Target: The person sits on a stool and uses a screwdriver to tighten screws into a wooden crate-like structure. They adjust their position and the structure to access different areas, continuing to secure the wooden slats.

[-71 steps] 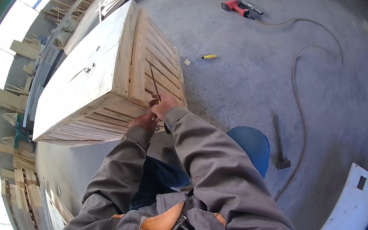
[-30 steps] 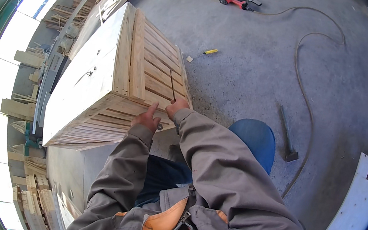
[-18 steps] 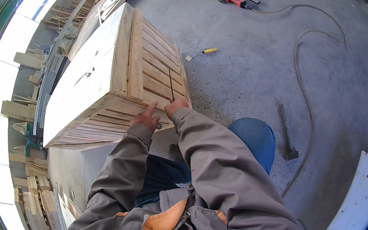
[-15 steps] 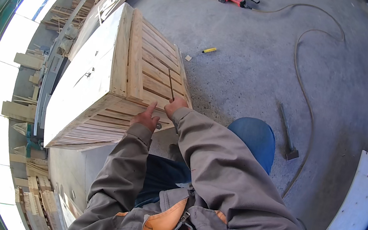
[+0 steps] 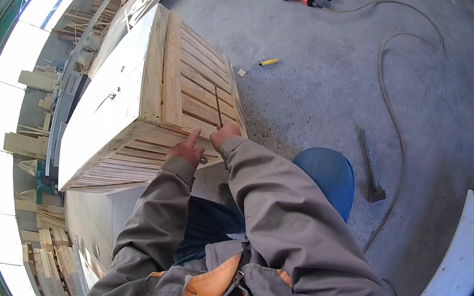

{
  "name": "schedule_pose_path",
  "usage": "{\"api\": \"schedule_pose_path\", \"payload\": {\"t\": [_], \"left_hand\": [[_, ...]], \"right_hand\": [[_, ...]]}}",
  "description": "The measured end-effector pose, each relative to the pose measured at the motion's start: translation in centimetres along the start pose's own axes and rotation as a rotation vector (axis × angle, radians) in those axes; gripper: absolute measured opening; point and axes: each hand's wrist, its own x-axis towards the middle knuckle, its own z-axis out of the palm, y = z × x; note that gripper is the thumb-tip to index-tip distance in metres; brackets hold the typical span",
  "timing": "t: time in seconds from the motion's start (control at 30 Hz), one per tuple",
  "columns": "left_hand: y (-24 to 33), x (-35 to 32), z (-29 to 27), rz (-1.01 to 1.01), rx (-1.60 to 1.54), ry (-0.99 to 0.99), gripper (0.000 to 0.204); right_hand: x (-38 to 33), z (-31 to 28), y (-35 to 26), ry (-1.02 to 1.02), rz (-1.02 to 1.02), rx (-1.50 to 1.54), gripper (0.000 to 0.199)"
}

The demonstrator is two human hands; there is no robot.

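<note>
Wooden and slatted, the crate (image 5: 153,100) at about eleven o'clock from the person looks heavy and stiff, best gripped by its corner battens; the left hand (image 5: 187,152) rests on its near edge, fingers loosely extended, while the right hand (image 5: 224,133) pinches a thin dark rod (image 5: 217,105) lying over the slats. Compared with 2.4 seconds ago, both hands have spread slightly apart, and farther off at two o'clock the hammer (image 5: 371,170) lies unmoved on the concrete floor (image 5: 318,87).

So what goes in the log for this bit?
left hand: on wooden crate corner | right hand: holding thin rod against crate | hammer: on floor
</note>
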Motion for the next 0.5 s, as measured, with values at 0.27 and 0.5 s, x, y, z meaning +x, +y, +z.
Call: {"api": "schedule_pose_path", "payload": {"t": [0.27,0.5], "left_hand": [[0.0,-0.1,0.1,0.011,0.034,-0.002,0.065],[-0.3,0.0,-0.3,0.022,0.001,-0.045,0.065]], "right_hand": [[-0.1,0.0,0.1,0.012,-0.013,-0.011,0.035],[0.4,0.2,0.8,-0.001,0.014,-0.034,0.035]]}}
